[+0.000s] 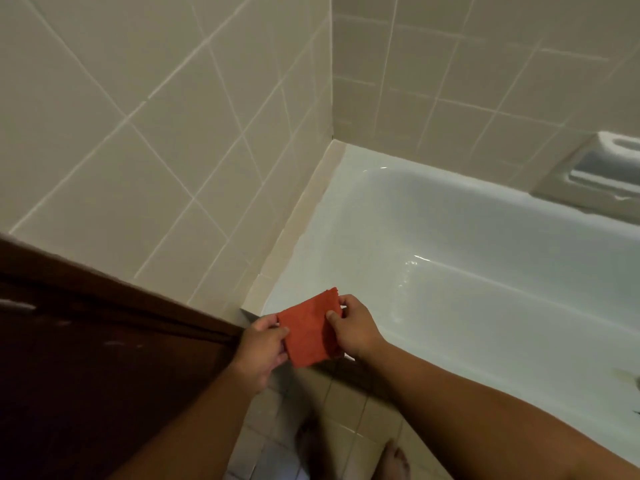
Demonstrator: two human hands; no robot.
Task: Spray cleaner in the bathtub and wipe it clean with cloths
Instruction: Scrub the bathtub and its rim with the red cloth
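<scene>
From my remote seat I saw the left hand point(261, 348) and the right hand point(353, 327) each pinching a side edge of the cloth point(310, 332), thumbs on top and the other fingers curled beneath. The small orange-red square hung between them over the near left corner of the tub point(450, 220), above its rim and apparently not touching it. I judged the grip the first risk: held only by its edges, the cloth could slip from one pinch and fall onto the floor point(346, 403) or into the basin. The tub bottom glistened in streaks, which I took for wet, so a reach toward the far right end could let a palm skid on the enamel, and the bare feet point(394, 459) could lose hold on the floor tiles. No spray bottle showed, so I could not tell whether cleaner had gone on; wiping dry would probably only smear. The dark door point(86, 341) stood close on the left and the left elbow might knock it. A recessed soap dish point(606, 164) sat in the far right wall. I could read no brand, label or writing anywhere, neither on the cloth nor the tub.
</scene>
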